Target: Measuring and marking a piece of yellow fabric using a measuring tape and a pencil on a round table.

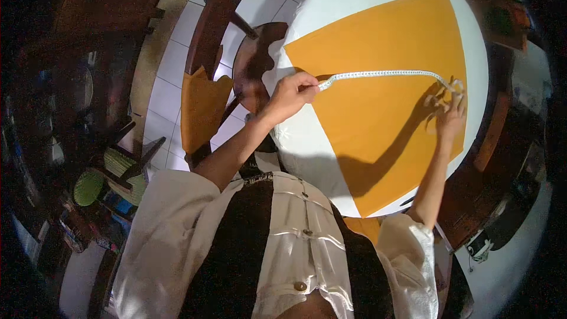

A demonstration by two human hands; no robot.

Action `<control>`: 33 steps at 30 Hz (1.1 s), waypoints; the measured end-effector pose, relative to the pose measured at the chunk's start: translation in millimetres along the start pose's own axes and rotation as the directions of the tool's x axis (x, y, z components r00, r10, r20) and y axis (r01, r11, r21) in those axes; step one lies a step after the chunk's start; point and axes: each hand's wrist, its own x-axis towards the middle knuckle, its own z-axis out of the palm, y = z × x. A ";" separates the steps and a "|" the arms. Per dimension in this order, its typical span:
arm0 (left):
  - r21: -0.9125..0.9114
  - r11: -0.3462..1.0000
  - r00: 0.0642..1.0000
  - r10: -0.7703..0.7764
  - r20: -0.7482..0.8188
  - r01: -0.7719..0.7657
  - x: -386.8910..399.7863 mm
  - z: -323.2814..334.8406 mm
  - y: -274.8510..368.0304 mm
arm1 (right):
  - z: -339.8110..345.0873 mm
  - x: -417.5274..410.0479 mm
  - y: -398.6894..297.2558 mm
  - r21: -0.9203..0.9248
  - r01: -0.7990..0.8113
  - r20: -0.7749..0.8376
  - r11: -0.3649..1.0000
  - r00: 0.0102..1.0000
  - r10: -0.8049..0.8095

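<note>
A mustard-yellow cloth (381, 35) lies spread over a round table with a white cover (305, 142). Across it runs a white measuring tape (381, 73), bowed a little between my two hands. My left hand (292, 95) pinches one end of the tape between thumb and fingers, just past the cloth's left edge. Near the right edge of the cloth, my right hand (449, 113) holds the tape's other part, which loops around the fingers; this hand is somewhat blurred. Shadows of the arm and hand fall on the cloth.
A dark wooden chair (217, 22) stands left of the table, with yellow cloth (203, 111) draped on it. Below is a white tiled floor (164, 80). A dark slim object (407, 201) rests at the table's near right edge. Dark wooden furniture (491, 133) stands at the right.
</note>
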 end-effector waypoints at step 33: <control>-0.133 0.982 0.931 0.077 -0.356 -0.132 16.0 -19.4 8.0 | -72.0 27.0 -355.9 0.341 -0.772 0.824 -0.537 0.520 -0.225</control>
